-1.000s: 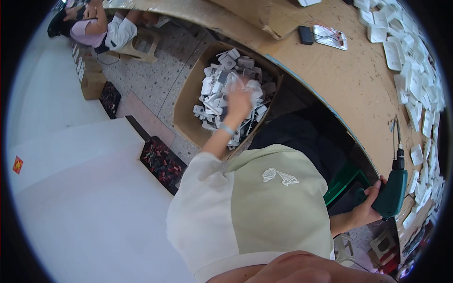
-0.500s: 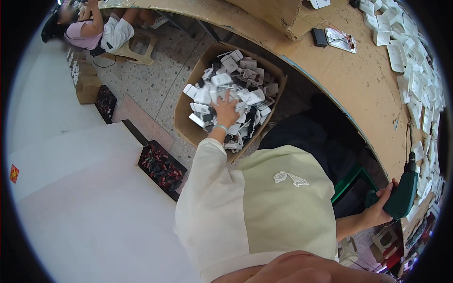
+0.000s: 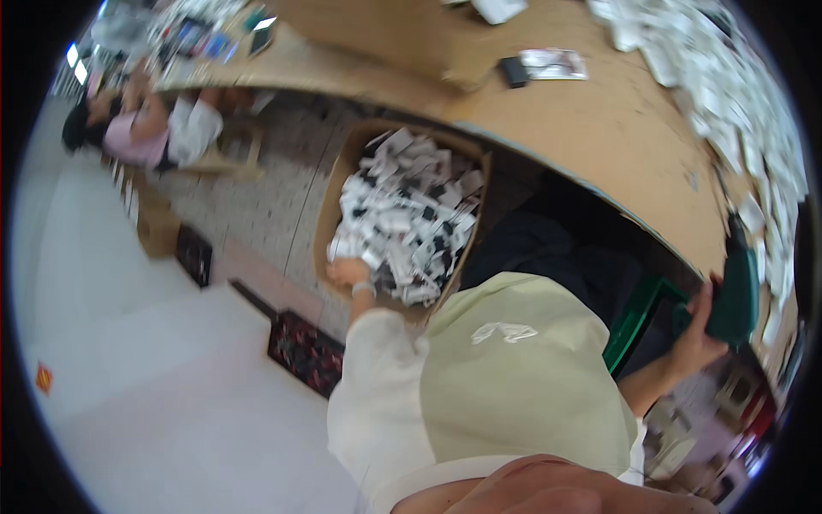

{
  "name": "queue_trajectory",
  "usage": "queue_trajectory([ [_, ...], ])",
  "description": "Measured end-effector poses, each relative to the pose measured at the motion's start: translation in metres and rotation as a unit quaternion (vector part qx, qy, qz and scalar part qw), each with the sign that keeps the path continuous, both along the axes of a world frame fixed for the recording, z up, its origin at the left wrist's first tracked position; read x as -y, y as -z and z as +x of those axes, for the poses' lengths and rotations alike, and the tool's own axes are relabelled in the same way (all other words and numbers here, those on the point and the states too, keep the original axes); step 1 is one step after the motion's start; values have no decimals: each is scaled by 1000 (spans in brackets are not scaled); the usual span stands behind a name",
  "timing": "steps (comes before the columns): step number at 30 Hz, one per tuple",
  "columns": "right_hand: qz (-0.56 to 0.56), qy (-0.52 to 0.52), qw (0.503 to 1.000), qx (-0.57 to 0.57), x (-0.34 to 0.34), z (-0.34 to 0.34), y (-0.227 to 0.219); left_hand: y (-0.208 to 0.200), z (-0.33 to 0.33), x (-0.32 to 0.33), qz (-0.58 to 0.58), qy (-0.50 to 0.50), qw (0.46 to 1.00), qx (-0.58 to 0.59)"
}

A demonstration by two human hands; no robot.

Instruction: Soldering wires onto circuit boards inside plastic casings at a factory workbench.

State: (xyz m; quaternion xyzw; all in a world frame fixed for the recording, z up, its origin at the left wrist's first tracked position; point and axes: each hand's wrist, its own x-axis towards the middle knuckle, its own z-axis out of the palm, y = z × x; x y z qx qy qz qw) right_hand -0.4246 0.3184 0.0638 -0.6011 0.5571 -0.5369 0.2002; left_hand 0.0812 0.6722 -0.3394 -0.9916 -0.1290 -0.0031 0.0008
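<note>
My left hand point(image 3: 349, 271) is at the near left edge of a cardboard box point(image 3: 320, 230), against the white plastic pieces point(image 3: 402, 218) heaped in it with black parts among them. Motion blurs its fingers, so I cannot tell whether it grips a piece. On the right, my right hand point(image 3: 700, 338) is wrapped round the grip of a dark green power drill point(image 3: 738, 287). The drill's bit points away from me, along the bench beside a pile of white plastic casings point(image 3: 719, 103).
The wooden bench point(image 3: 616, 146) curves across the far side and right. On it lie a black block point(image 3: 513, 72) and an opened white casing point(image 3: 555, 64). A person point(image 3: 137, 128) sits at the far left. Trays of dark and red parts point(image 3: 306, 349) are at the left.
My left hand has moved from the middle of the heap to the box's near left edge. The view has shifted and blurred. My right hand still holds the drill.
</note>
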Motion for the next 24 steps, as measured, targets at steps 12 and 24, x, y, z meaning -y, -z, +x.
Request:
queue_trajectory([
  [12, -46, 129, 982, 130, 37, -55, -4, -375, -219, 399, -502, 737, 434, 130],
  [24, 6, 205, 973, 104, 69, -79, 11, -397, -370, 803, 76, 882, 465, 16],
])
